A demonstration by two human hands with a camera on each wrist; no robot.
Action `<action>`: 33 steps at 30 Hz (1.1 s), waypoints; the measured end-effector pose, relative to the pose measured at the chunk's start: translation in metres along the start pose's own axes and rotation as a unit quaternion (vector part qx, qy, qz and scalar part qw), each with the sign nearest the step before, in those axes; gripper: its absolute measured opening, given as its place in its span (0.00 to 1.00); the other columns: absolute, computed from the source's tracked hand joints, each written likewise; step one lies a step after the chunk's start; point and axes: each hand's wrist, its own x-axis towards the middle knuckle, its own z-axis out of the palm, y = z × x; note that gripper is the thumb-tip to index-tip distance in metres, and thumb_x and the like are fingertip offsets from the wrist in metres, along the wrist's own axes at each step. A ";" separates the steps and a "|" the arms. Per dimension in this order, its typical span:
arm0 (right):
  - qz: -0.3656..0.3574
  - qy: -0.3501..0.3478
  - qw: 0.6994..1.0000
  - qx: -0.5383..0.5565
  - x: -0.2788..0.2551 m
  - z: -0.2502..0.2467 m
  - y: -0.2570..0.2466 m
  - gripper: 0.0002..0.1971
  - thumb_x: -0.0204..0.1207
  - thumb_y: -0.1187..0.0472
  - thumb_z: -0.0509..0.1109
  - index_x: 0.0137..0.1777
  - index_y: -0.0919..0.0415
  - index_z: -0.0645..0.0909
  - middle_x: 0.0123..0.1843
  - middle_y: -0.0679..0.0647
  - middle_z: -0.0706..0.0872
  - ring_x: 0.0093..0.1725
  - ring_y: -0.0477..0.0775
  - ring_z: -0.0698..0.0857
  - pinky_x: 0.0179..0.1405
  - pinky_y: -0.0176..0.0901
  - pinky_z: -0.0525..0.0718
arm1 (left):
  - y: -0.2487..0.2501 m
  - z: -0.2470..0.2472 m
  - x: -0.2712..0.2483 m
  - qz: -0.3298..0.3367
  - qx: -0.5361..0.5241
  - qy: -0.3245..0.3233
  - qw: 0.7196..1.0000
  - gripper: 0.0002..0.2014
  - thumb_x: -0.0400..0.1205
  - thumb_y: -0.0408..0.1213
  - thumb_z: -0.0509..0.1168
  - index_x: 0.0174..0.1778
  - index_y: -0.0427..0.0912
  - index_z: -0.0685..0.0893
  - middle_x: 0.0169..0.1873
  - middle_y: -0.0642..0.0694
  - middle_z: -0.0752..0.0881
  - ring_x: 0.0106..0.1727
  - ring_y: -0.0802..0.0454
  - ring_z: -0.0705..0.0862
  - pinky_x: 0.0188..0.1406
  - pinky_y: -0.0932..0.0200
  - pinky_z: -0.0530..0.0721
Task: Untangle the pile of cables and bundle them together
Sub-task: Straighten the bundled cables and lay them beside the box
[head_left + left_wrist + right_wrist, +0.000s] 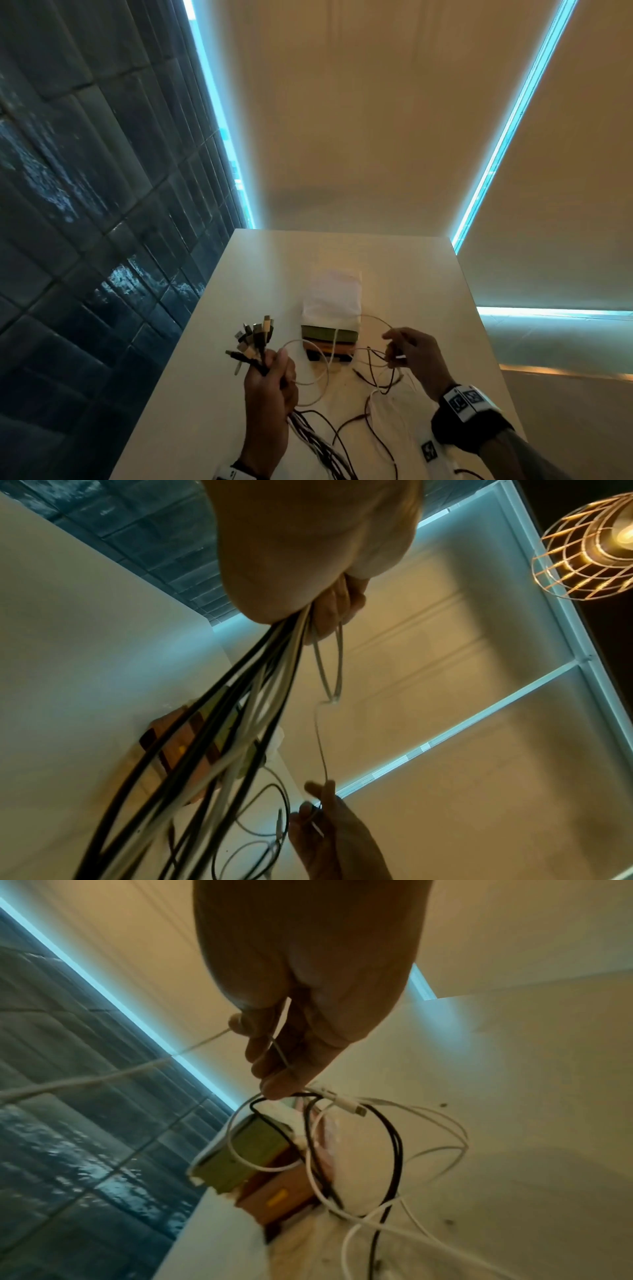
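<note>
Above the white table (191,394), just in front of the stack of small boxes (330,339), both hands work on the cables. Left of the boxes, the left hand (270,387) is curled tight round a bundle of cables (240,696), with the plug ends (253,337) fanned out above the fist and the black and white cords trailing down toward the person. Right of the boxes, the right hand (416,353) pinches a thin white cable (322,745) between thumb and fingertips; in the left wrist view this cable runs up from those fingers to a loop hanging at the left fist. Below the right hand, a loose tangle of cords (377,1150) lies on the table beside the boxes, black and white strands crossing each other, one white plug end (346,1104) showing just under the fingers.

Judging by this, the work is partway along: many cables are already gathered, and one more is being drawn free of the tangle. The next move probably calls for running the right hand along the white cable to its end, easing it clear of the black loops without tightening them, then laying its plug beside the others in the left fist. A hard pull could snag the crossings or drag the boxes.
</note>
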 end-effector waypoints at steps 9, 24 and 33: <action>-0.132 -0.164 0.977 -0.042 -0.034 0.050 -0.057 0.07 0.82 0.67 0.66 0.48 0.65 0.86 0.36 0.59 0.87 0.34 0.56 0.85 0.38 0.50 0.88 | -0.009 0.029 0.006 0.021 0.116 -0.004 0.993 0.10 0.85 0.39 0.62 0.40 0.44 0.70 0.20 0.54 0.65 0.18 0.61 0.60 0.13 0.66 0.61; -0.241 -0.253 0.899 -0.263 -0.056 0.053 -0.048 0.04 0.76 0.59 0.74 0.49 0.56 0.84 0.42 0.39 0.85 0.43 0.39 0.86 0.43 0.29 0.84 | -0.009 0.021 0.009 0.008 0.136 0.004 0.991 0.11 0.85 0.34 0.62 0.36 0.45 0.72 0.25 0.47 0.69 0.21 0.57 0.66 0.19 0.63 0.68; -0.157 -0.165 0.920 -0.318 -0.025 -0.013 -0.021 0.06 0.75 0.63 0.76 0.39 0.52 0.83 0.32 0.42 0.86 0.35 0.39 0.85 0.36 0.29 0.80 | -0.006 0.004 0.004 -0.009 0.071 0.022 0.997 0.16 0.85 0.31 0.62 0.33 0.47 0.67 0.25 0.48 0.65 0.25 0.55 0.60 0.21 0.62 0.61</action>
